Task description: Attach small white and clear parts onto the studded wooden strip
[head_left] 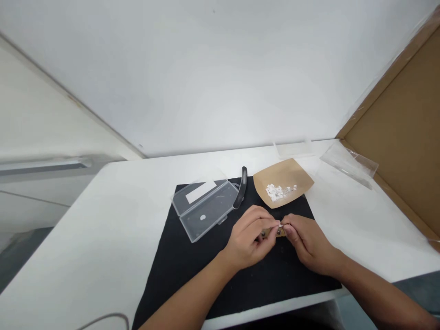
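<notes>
My left hand (250,236) is closed in a pinch, with a tiny white piece (280,225) at its fingertips. My right hand (309,243) is closed on the right end of a small tan piece (281,233) that has shiny round spots on it. The fingertips of both hands nearly meet over this piece, and they cover much of it. Just beyond them lies a brown paper tray (292,172) with many small white bits (274,192) heaped inside. Under the hands spreads a black mat (261,284).
On the mat's left, a clear plastic case (209,220) lies open with a white strip (201,192) on its lid. A dark curved handle (242,188) sits beside it. Clear plastic boxes (349,162) stand at the right, near a cardboard panel (402,119). A wall rises behind the white table (103,247).
</notes>
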Demonstrator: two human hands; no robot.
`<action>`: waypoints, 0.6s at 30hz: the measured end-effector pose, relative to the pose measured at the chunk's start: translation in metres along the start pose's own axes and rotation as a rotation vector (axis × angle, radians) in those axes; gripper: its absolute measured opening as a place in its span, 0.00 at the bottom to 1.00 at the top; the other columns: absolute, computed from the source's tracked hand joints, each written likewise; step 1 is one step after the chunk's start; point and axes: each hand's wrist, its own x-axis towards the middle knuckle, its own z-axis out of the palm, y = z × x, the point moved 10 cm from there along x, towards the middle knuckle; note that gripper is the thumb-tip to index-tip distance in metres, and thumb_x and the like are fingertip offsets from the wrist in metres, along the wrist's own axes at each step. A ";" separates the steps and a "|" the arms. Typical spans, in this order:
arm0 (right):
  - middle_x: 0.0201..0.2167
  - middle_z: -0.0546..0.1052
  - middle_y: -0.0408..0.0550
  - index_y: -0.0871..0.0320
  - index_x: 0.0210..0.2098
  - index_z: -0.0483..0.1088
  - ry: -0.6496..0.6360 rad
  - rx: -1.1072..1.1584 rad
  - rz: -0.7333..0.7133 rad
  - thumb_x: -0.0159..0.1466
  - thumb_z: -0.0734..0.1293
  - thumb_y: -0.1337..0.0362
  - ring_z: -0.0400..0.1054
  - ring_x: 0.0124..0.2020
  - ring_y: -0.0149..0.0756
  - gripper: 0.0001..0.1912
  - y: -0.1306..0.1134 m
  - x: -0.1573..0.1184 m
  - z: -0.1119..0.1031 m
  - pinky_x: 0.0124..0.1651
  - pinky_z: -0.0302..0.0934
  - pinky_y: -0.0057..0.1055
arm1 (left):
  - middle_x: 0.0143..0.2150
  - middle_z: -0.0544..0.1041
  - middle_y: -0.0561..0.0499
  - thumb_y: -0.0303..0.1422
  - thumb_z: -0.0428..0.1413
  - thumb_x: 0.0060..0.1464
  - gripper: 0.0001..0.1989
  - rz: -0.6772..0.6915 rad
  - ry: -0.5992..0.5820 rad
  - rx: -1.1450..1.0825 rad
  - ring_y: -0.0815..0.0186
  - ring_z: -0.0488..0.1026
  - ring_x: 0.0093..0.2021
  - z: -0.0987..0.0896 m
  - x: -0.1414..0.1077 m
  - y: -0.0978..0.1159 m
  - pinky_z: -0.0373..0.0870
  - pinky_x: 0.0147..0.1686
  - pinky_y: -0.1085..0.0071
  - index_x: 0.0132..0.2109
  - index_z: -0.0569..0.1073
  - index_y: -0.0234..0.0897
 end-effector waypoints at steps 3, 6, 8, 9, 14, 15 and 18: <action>0.30 0.74 0.44 0.54 0.38 0.66 0.020 -0.070 -0.007 0.79 0.52 0.60 0.67 0.29 0.35 0.16 0.000 0.001 -0.002 0.33 0.58 0.33 | 0.38 0.79 0.46 0.22 0.61 0.60 0.12 0.008 0.024 0.024 0.63 0.77 0.37 -0.001 -0.002 0.001 0.79 0.37 0.64 0.50 0.77 0.36; 0.30 0.74 0.45 0.54 0.39 0.66 0.027 -0.115 -0.002 0.79 0.53 0.59 0.68 0.30 0.36 0.16 0.001 0.001 -0.001 0.34 0.58 0.33 | 0.39 0.80 0.46 0.21 0.62 0.59 0.13 0.003 0.042 0.051 0.63 0.77 0.38 -0.002 -0.003 0.000 0.79 0.37 0.64 0.50 0.77 0.36; 0.31 0.75 0.45 0.54 0.39 0.66 0.023 -0.130 0.006 0.79 0.53 0.59 0.68 0.30 0.36 0.16 0.002 0.000 0.000 0.34 0.59 0.33 | 0.39 0.80 0.45 0.21 0.62 0.59 0.13 -0.013 0.056 0.068 0.63 0.77 0.38 -0.003 -0.003 -0.001 0.79 0.38 0.64 0.50 0.78 0.37; 0.31 0.75 0.45 0.54 0.39 0.66 0.024 -0.138 0.008 0.79 0.53 0.59 0.68 0.30 0.36 0.16 0.003 0.000 0.000 0.34 0.58 0.33 | 0.39 0.80 0.45 0.21 0.62 0.60 0.12 -0.018 0.059 0.071 0.63 0.77 0.38 -0.004 -0.002 -0.001 0.79 0.38 0.65 0.50 0.78 0.37; 0.30 0.75 0.45 0.54 0.39 0.66 0.026 -0.160 0.006 0.79 0.53 0.60 0.68 0.30 0.35 0.15 0.003 -0.001 0.001 0.34 0.57 0.33 | 0.37 0.79 0.47 0.21 0.62 0.60 0.11 0.005 0.040 0.051 0.64 0.77 0.37 -0.002 -0.001 0.002 0.78 0.37 0.65 0.48 0.78 0.36; 0.30 0.74 0.45 0.54 0.39 0.66 0.024 -0.161 0.007 0.79 0.53 0.60 0.68 0.30 0.35 0.15 0.003 -0.001 0.001 0.34 0.57 0.33 | 0.37 0.79 0.47 0.21 0.62 0.59 0.11 0.005 0.042 0.055 0.64 0.77 0.37 -0.002 0.000 0.002 0.79 0.38 0.65 0.48 0.78 0.36; 0.30 0.74 0.44 0.54 0.39 0.66 0.017 -0.166 0.010 0.79 0.53 0.60 0.68 0.30 0.35 0.15 0.003 0.001 0.001 0.34 0.57 0.33 | 0.37 0.80 0.46 0.20 0.63 0.58 0.11 -0.022 0.050 0.077 0.64 0.76 0.38 -0.002 -0.001 0.000 0.79 0.38 0.65 0.47 0.78 0.35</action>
